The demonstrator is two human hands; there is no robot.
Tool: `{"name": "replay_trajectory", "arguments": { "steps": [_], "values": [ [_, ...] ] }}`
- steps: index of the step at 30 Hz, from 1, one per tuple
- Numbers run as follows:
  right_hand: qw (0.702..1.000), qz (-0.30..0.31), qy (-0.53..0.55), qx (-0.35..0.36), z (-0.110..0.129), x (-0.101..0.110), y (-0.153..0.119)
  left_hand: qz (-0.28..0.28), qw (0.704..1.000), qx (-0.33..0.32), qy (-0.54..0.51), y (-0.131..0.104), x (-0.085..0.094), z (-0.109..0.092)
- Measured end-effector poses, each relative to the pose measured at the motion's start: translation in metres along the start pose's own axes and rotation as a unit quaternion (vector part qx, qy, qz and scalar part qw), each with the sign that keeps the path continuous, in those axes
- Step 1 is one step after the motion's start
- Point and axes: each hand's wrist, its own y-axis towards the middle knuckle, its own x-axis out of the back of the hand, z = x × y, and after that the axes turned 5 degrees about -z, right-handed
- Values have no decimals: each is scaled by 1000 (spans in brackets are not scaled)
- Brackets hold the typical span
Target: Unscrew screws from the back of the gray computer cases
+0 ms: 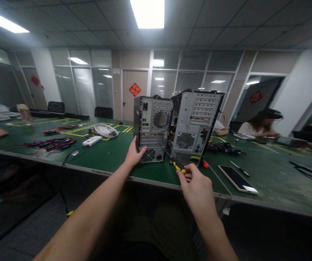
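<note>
Two computer cases stand side by side on the green table, rear panels facing me. Around the lower left edge of the smaller left case (pixel 154 123) my left hand (pixel 134 154) is closed, its thumb on the rear panel. My right hand (pixel 196 179) grips a yellow and black screwdriver (pixel 178 166) by its handle, low in front of the cases. The tool points up and left toward the gap between them; its tip is hard to make out. The taller right case (pixel 196 123) is just beyond my right hand.
Left on the table (pixel 109 154) are bundled wires (pixel 52 144), a white power strip (pixel 92 141) and a white round cover (pixel 105 130). At right lie a phone (pixel 237 178), a pen (pixel 239 168) and black cables (pixel 228 148). Other people sit at both sides.
</note>
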Motion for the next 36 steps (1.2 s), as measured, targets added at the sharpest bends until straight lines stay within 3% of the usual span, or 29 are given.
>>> {"name": "replay_trajectory", "arguments": {
  "steps": [7,14,21,27,36],
  "values": [
    [993,-25,-74,92,-1,2,0,1,1000,-2,2,0,1,-1],
    [998,4,-64,23,1,2,0,-3,1000,-11,-3,0,1,-2],
    [988,2,-143,64,6,7,0,0,1000,-10,1,0,0,-2],
    [994,24,-105,-4,7,5,1,0,1000,-3,0,0,1,-3],
    [997,16,-74,-7,4,5,-2,3,1000,-3,-10,0,1,-1]
  ]
}}
